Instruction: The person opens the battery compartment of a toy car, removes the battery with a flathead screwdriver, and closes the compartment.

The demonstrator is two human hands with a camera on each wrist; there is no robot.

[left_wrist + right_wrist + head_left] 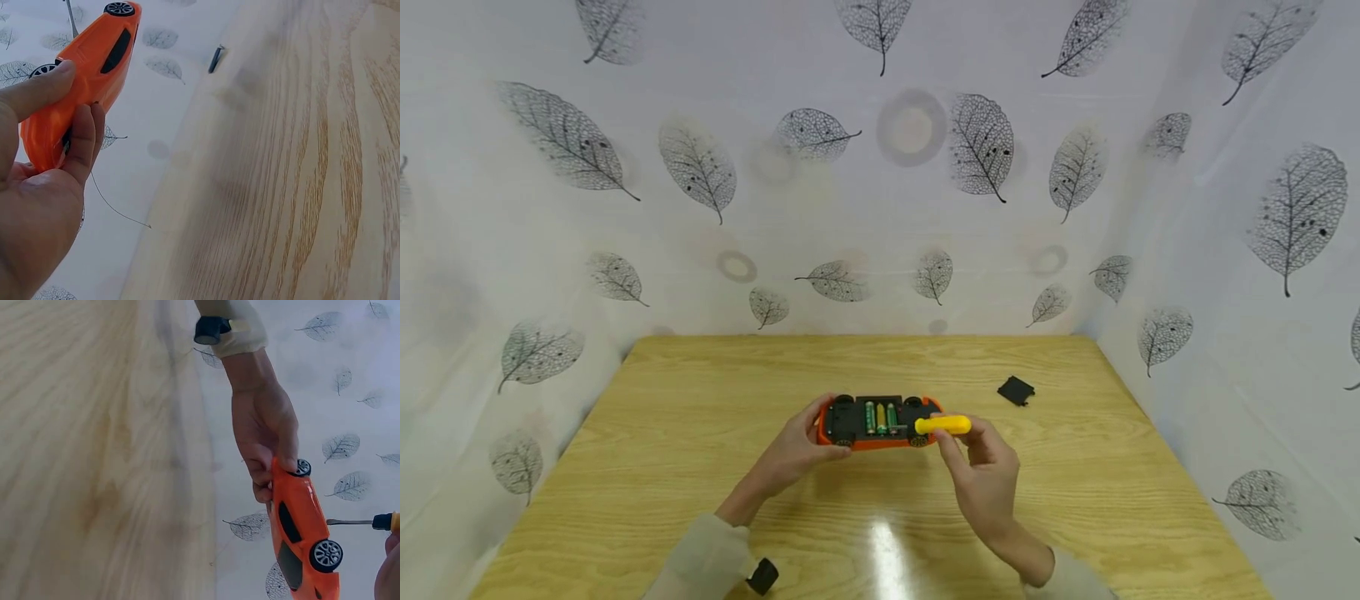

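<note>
My left hand [790,454] grips one end of an orange toy car [880,446], its black underside turned up toward the head camera. Three batteries [882,418] lie side by side in the uncovered compartment of that underside. In my right hand [992,483] is a screwdriver [951,425], pinched by its yellow handle. Its thin metal shaft [351,522] points at the car's underside, the tip by the rightmost battery. From the left wrist view, my thumb and fingers wrap the orange body [94,53].
A small black battery cover [1017,391] lies on the wooden table [737,367], right of and beyond the car. White sheeting with a leaf print [880,217] encloses the table's back and sides. A black wrist camera [763,576] sits on my left sleeve.
</note>
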